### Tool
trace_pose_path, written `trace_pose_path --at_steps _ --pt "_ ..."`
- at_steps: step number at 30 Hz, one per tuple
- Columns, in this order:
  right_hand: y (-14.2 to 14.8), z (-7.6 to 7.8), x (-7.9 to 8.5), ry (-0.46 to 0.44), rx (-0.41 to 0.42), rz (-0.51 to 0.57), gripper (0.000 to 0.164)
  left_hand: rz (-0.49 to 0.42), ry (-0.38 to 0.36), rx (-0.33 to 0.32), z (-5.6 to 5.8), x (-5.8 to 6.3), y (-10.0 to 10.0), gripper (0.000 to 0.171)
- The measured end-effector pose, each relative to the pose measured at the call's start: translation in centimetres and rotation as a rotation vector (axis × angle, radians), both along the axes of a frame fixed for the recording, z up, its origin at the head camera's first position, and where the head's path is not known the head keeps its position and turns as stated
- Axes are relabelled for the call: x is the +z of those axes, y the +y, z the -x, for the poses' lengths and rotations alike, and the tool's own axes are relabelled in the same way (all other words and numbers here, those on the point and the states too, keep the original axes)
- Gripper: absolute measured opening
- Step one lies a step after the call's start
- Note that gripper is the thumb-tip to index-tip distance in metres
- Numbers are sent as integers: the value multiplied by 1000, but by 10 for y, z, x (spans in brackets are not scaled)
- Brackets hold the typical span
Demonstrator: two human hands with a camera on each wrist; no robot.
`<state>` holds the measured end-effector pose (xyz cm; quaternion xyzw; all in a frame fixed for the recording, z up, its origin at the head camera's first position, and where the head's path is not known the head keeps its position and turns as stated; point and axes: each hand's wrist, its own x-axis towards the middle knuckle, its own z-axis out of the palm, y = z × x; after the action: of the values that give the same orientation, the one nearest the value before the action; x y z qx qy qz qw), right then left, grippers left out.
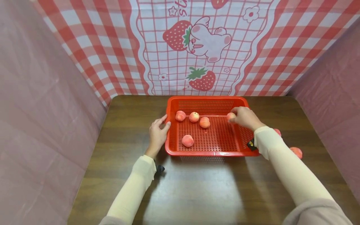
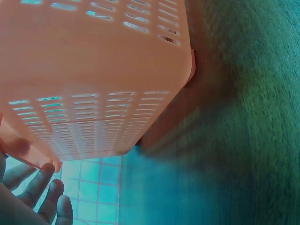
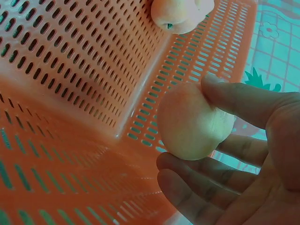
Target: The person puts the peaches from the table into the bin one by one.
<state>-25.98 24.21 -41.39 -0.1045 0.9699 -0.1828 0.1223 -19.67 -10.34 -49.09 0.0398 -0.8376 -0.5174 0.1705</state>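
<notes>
Red slotted plastic basket (image 1: pixel 202 153) | round peach (image 3: pixel 187 124) in right fingers (image 3: pixel 187 195)

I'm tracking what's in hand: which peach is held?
The peach pinched in the right hand, at the right end of the basket, the only one gripped.

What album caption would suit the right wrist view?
A right hand holds a peach over a slotted red plastic basket, with more peaches beyond.

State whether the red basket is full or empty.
Neither: the basket holds four loose peaches, and much bare floor shows.
</notes>
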Motion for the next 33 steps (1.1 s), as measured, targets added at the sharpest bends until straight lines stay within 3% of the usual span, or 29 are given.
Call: trace_pose_path --at_steps 16,23,28,33 --pt "-17 13 -6 -34 -9 -31 57 -16 -3 -9 -2 2 1 37" --pt "-23 17 -20 -50 -19 -21 49 -8 3 -8 -2 2 1 36" --pt "-26 19 -32 -66 -26 -37 53 1 12 -6 -2 1 1 36" --pt "-30 20 -44 -23 -14 -44 51 -4 16 -7 -2 2 1 36"
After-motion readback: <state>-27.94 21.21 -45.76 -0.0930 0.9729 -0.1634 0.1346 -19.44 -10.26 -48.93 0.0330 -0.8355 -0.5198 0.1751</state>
